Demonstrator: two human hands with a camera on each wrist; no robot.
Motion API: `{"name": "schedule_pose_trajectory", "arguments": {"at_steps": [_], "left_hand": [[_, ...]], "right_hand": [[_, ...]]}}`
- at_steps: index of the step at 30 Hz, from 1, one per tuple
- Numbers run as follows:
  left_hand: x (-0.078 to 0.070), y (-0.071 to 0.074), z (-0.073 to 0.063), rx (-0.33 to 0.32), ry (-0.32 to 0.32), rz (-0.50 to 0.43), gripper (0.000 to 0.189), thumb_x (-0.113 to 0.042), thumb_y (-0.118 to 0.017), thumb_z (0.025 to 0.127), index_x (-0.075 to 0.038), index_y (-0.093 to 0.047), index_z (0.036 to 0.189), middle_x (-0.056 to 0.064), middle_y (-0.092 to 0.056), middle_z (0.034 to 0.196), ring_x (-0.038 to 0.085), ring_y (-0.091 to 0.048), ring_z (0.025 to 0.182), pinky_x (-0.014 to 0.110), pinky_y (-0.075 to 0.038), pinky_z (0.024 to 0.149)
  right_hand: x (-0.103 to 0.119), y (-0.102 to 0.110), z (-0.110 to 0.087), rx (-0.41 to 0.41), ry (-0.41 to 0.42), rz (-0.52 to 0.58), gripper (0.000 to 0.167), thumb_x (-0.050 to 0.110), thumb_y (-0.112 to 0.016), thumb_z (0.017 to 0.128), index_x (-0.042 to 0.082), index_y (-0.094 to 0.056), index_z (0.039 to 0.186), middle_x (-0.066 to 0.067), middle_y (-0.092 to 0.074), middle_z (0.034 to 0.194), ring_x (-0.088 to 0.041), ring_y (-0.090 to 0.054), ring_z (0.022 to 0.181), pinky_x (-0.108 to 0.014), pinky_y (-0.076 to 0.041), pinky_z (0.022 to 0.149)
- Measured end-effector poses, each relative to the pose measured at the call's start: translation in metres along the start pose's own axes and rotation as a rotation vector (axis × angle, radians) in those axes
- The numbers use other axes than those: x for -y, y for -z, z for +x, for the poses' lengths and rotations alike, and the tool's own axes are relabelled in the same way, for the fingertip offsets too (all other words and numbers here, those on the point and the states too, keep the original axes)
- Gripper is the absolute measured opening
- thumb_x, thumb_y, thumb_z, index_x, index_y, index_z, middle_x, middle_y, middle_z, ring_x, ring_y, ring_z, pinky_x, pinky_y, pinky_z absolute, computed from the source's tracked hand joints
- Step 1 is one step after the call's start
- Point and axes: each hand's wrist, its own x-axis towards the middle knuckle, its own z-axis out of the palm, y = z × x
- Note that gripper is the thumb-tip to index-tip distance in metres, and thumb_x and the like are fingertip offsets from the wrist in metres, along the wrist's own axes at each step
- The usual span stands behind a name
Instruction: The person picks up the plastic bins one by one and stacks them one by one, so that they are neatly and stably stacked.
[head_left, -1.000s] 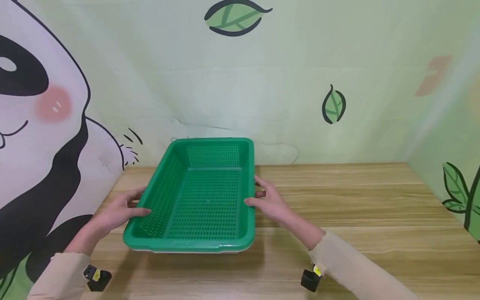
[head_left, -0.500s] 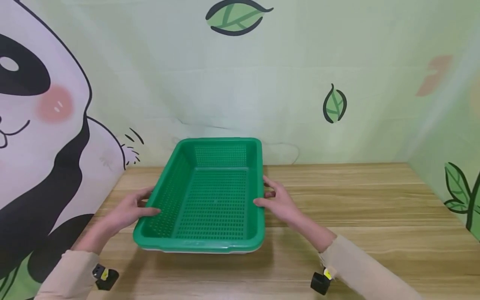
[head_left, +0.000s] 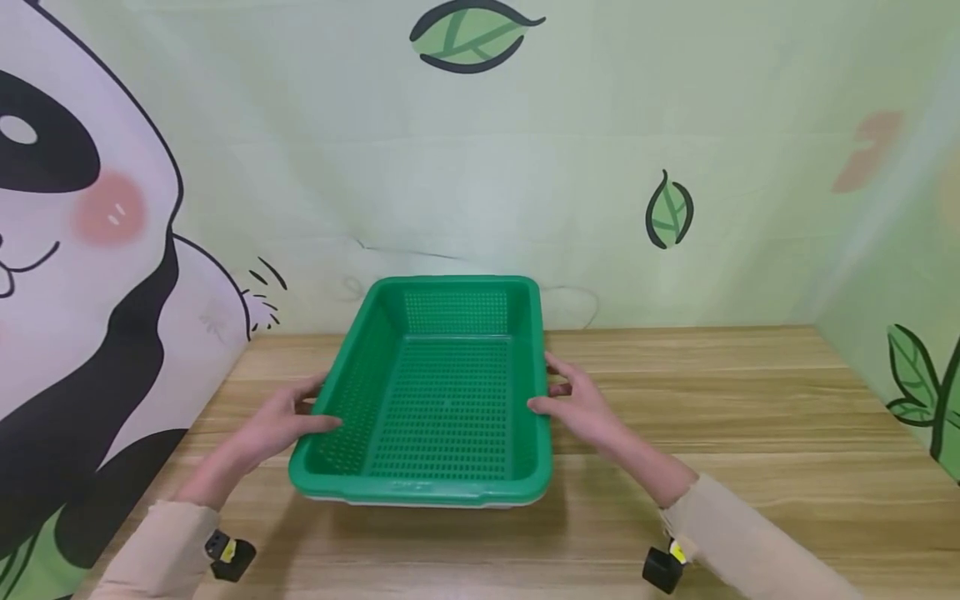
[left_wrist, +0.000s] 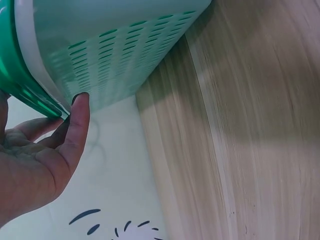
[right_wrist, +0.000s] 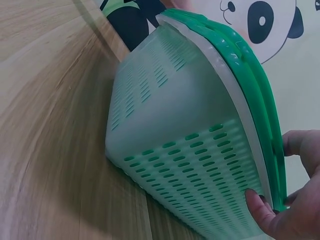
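A green plastic basket [head_left: 442,490] with perforated walls and floor sits nested inside a whitish one [right_wrist: 175,112], whose pale rim shows under the green rim in both wrist views. Nothing lies inside the green basket. My left hand [head_left: 279,423] grips the left rim, thumb over the top and fingers underneath. On the opposite side my right hand [head_left: 583,407] holds the right rim, its thumb on the edge. From the left wrist, fingertips [left_wrist: 81,105] press against the whitish outer wall. The basket bottoms are low over the wooden table, casting a shadow.
The wood-grain table [head_left: 735,417] extends to the right and in front of the baskets. Behind it hangs a pale green backdrop [head_left: 585,125] with a panda and leaves, close past the baskets' far end. Small black cameras [head_left: 231,557] hang at both wrists.
Both hands have carried the nested baskets steadily to the right across the table. The grip on each rim stays the same.
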Motion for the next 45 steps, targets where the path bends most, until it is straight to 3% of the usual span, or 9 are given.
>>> {"name": "schedule_pose_trajectory", "arguments": {"at_steps": [9, 14, 25, 45], "left_hand": [[-0.004, -0.011, 0.003, -0.002, -0.017, -0.049, 0.074, -0.012, -0.062, 0.084, 0.003, -0.019, 0.142, 0.029, -0.042, 0.127, 0.034, -0.053, 0.102, 0.036, -0.053, 0.074], [-0.005, -0.019, 0.003, -0.035, -0.022, -0.007, 0.074, -0.015, -0.063, 0.084, 0.002, -0.020, 0.142, 0.026, -0.044, 0.126, 0.033, -0.053, 0.101, 0.034, -0.054, 0.072], [-0.007, -0.033, 0.006, -0.115, -0.117, 0.068, 0.070, -0.015, -0.064, 0.084, 0.004, -0.026, 0.140, 0.027, -0.050, 0.121, 0.035, -0.053, 0.099, 0.030, -0.054, 0.067], [-0.022, -0.055, 0.013, -0.105, -0.082, 0.030, 0.070, -0.016, -0.064, 0.083, 0.000, -0.027, 0.141, 0.026, -0.048, 0.124, 0.033, -0.054, 0.099, 0.032, -0.054, 0.066]], "right_hand": [[-0.003, 0.011, -0.005, 0.005, -0.015, -0.023, 0.072, 0.008, -0.062, 0.081, 0.003, -0.024, 0.143, -0.017, -0.034, 0.136, -0.030, -0.046, 0.106, -0.030, -0.048, 0.078], [-0.003, 0.018, -0.009, 0.012, -0.021, -0.011, 0.072, 0.009, -0.061, 0.082, 0.004, -0.022, 0.143, -0.017, -0.032, 0.137, -0.031, -0.045, 0.109, -0.031, -0.048, 0.080], [-0.003, 0.031, -0.017, 0.045, 0.002, 0.014, 0.072, 0.008, -0.059, 0.084, 0.004, -0.019, 0.144, -0.019, -0.030, 0.137, -0.032, -0.046, 0.109, -0.031, -0.048, 0.081], [-0.010, 0.056, -0.029, 0.033, -0.011, -0.031, 0.073, 0.010, -0.060, 0.083, 0.008, -0.021, 0.144, -0.019, -0.029, 0.138, -0.031, -0.044, 0.108, -0.032, -0.047, 0.082]]}}
